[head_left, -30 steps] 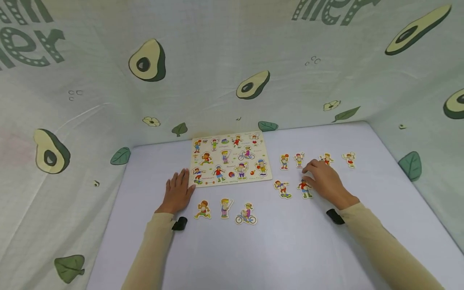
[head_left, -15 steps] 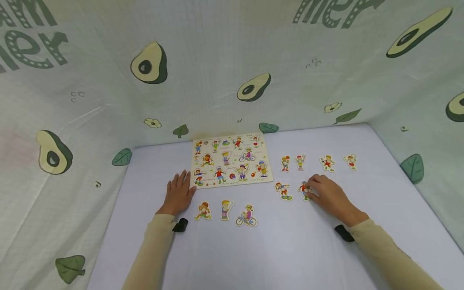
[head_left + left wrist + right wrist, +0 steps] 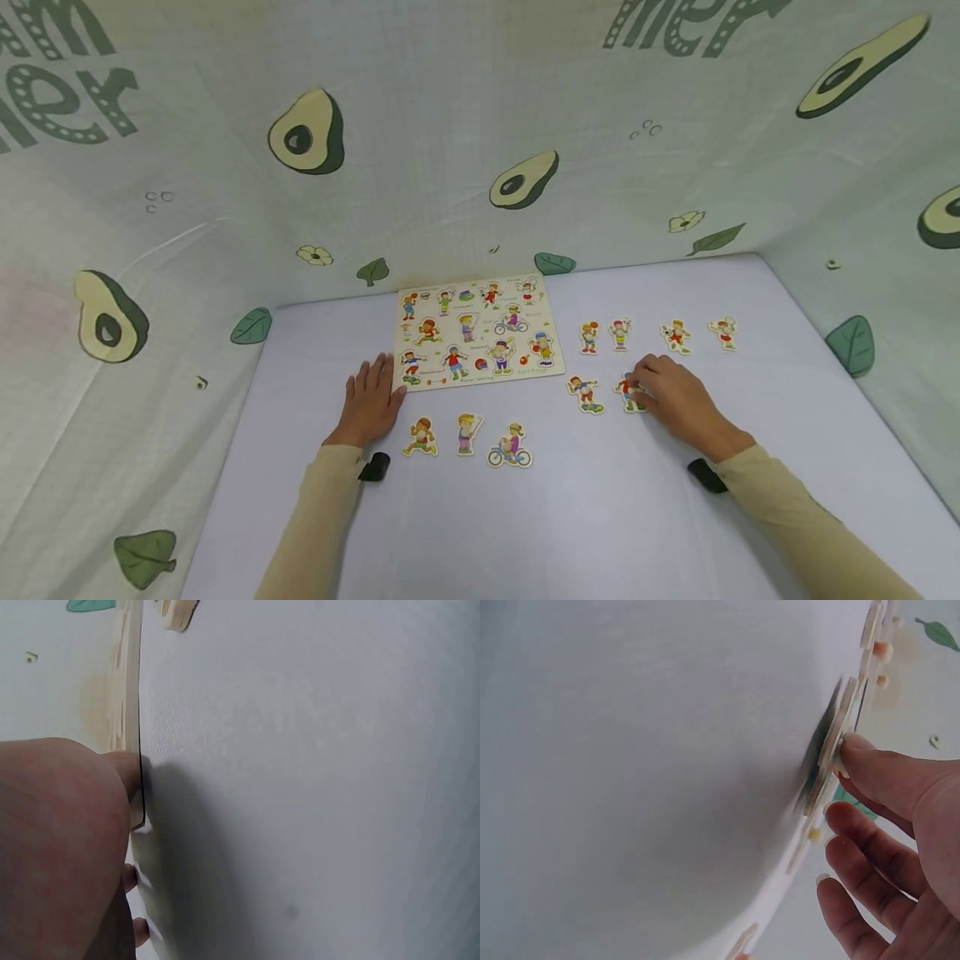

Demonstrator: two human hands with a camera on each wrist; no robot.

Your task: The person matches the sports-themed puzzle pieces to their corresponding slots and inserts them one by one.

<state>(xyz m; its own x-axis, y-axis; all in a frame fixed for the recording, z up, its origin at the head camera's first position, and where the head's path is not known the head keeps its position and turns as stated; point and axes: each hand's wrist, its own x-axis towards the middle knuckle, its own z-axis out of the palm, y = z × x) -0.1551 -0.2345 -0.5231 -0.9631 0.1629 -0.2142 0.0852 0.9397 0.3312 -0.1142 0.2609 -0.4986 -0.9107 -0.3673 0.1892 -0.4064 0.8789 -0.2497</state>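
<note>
My right hand (image 3: 678, 400) pinches a flat wooden puzzle piece (image 3: 624, 390), a skater in a red top, between thumb and index finger. In the right wrist view the piece (image 3: 838, 724) is tilted, with a dark shadow beside it; the other fingers are spread. Left of it lies the skateboarder piece (image 3: 586, 395). My left hand (image 3: 366, 404) rests flat on the table, fingers straight, its thumb at the lower left corner of the puzzle board (image 3: 540, 312). That board bears colourful sports figures. In the left wrist view the thumb touches the board's edge (image 3: 133, 697).
Behind my right hand a row holds the basketball piece (image 3: 589, 338), volleyball piece (image 3: 619, 334), football piece (image 3: 677, 337) and tennis piece (image 3: 723, 333). Nearer me lie the runner piece (image 3: 421, 437), bat piece (image 3: 467, 434) and cyclist piece (image 3: 510, 446). A printed cloth (image 3: 420, 217) hangs behind.
My right hand has come down from beside the football piece to the skater piece and taken hold of it. The left hand has stayed at the board.
</note>
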